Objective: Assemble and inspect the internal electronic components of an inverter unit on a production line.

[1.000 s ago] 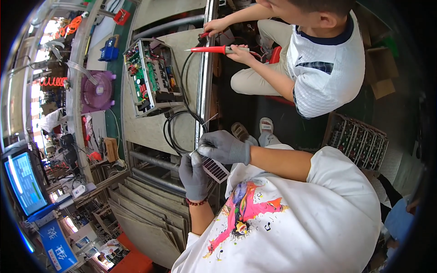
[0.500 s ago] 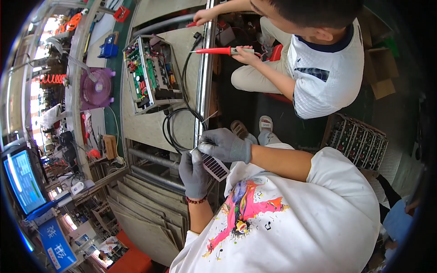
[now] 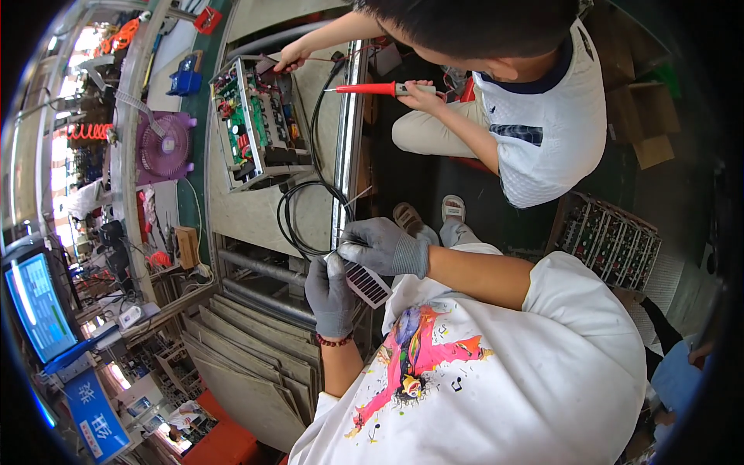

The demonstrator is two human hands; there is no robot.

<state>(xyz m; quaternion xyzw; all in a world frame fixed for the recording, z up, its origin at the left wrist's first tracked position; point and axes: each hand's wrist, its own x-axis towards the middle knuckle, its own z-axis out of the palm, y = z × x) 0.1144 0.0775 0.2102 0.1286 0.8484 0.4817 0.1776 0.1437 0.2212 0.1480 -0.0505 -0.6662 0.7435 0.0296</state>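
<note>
My left hand (image 3: 331,293), in a grey glove, is closed with its thumb on the corner of a white sheet of black labels (image 3: 367,285). The sheet slants down to the right between my hands. Close beside it, my gloved right hand (image 3: 384,246) has its fingertips pinched together near the left thumb. What the right fingers hold is too small and hidden to make out. Just beyond my hands lies a coiled black cable (image 3: 282,218), its loop reaching the fingertips. Its plug end (image 3: 337,57) rests farther up the bench.
An open metal chassis with circuit boards (image 3: 260,128) sits on the bench (image 3: 240,221). Across from me a co-worker holds a red probe (image 3: 368,89) and reaches toward the chassis. Flat boards (image 3: 248,364) stand below the bench edge. A purple fan (image 3: 165,147) and a screen (image 3: 40,302) are at left.
The co-worker's other hand has moved left from the bench edge to the chassis, and that person leans farther in. My hands and the label sheet stay nearly still.
</note>
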